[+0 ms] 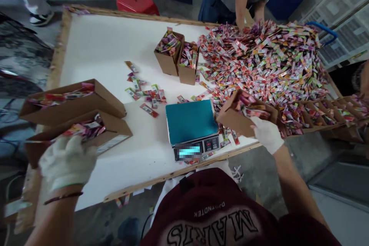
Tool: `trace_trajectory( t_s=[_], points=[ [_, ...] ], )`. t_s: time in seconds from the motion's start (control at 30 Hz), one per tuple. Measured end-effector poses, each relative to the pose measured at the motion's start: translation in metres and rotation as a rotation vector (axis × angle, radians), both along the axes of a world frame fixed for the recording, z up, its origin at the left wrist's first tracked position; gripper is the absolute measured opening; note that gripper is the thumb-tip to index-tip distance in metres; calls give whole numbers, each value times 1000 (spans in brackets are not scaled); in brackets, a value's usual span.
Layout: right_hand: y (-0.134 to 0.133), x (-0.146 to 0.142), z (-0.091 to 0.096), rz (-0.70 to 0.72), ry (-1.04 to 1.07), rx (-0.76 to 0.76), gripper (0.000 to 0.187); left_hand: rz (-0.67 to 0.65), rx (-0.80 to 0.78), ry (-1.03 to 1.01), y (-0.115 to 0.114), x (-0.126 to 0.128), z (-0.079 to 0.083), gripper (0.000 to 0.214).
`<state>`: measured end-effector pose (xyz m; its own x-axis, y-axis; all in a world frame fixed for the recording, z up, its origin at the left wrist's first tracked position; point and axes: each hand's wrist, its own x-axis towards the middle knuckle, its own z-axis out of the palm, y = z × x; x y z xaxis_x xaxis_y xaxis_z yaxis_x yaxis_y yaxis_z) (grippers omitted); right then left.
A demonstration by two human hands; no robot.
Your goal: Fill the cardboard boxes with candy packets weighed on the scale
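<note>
My left hand (69, 157), in a white glove, is at the near side of an open cardboard box (117, 132) at the table's left end. Its fingers curl over the box's edge; the fingertips lie against the small wrapped packets (86, 127) inside and are partly hidden. My right hand (268, 134), also gloved, grips the near side of another cardboard box (238, 121), which is tilted and filled with packets. That box is just right of a digital scale (191, 121), whose teal plate carries nothing.
A second filled box (109, 98) lies beside the left one. Two filled boxes (187, 75) stand mid-table. A large heap of packets (273, 61) covers the right side, with a row of filled boxes (323, 113) along it. A co-worker's arms (242, 4) reach into the heap.
</note>
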<state>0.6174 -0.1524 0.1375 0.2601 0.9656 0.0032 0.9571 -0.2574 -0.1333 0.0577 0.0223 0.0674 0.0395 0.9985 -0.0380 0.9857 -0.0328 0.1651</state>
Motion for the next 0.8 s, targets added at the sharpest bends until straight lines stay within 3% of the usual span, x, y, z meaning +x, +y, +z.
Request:
trace_trajectory(
  t_s=[0.13,0.27,0.37,0.43,0.5,0.6,0.7,0.8],
  points=[
    [44,-59,-11,361,-40,-165,35,-177,70,-377,-15,68,5,18],
    [94,-122,-32,627,-24,-297,40,-252,18,-634,-29,133,11,34],
    [106,-136,-32,686,2,-294,38,-296,-51,-687,-35,162,18,41],
    [102,-123,-26,711,122,-167,34,-308,-95,-683,-37,168,21,41],
    [93,-96,-25,648,321,65,31,-289,-100,-677,-38,167,23,42],
    [76,-47,-43,310,549,332,30,-239,-41,-674,-40,159,25,43],
    [58,-10,-72,0,636,329,29,-262,1,-640,-39,149,33,39],
    [51,-3,-75,-65,593,363,30,-380,-10,-566,-31,142,45,39]
  ],
)
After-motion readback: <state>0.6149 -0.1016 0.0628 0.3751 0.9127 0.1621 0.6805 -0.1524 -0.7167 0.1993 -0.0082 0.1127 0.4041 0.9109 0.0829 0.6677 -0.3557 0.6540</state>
